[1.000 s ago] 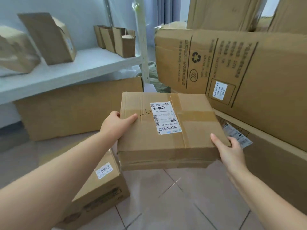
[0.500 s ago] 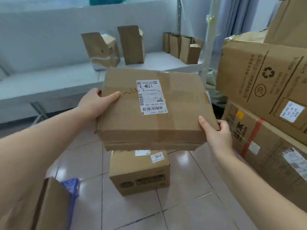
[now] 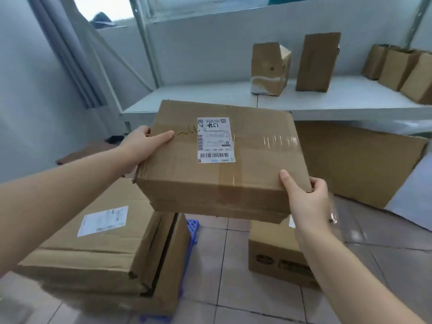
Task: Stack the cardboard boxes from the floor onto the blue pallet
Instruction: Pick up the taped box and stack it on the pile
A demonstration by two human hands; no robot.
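Observation:
I hold a flat taped cardboard box with a white shipping label in the air in front of me. My left hand grips its left edge, thumb on top. My right hand grips its near right corner. Below to the left, large flat cardboard boxes lie stacked on the blue pallet, of which only a strip shows at their right side. A smaller cardboard box stands on the tiled floor under my right wrist.
A white metal shelf behind carries several small upright cartons. A big flattened cardboard sheet leans under the shelf at right. Grey curtains hang at left. Tiled floor lies between pallet and the small box.
My view has swung left while I carry the box. The big stacked cartons at right have left the frame, and the pallet with its flat boxes has come into view at lower left.

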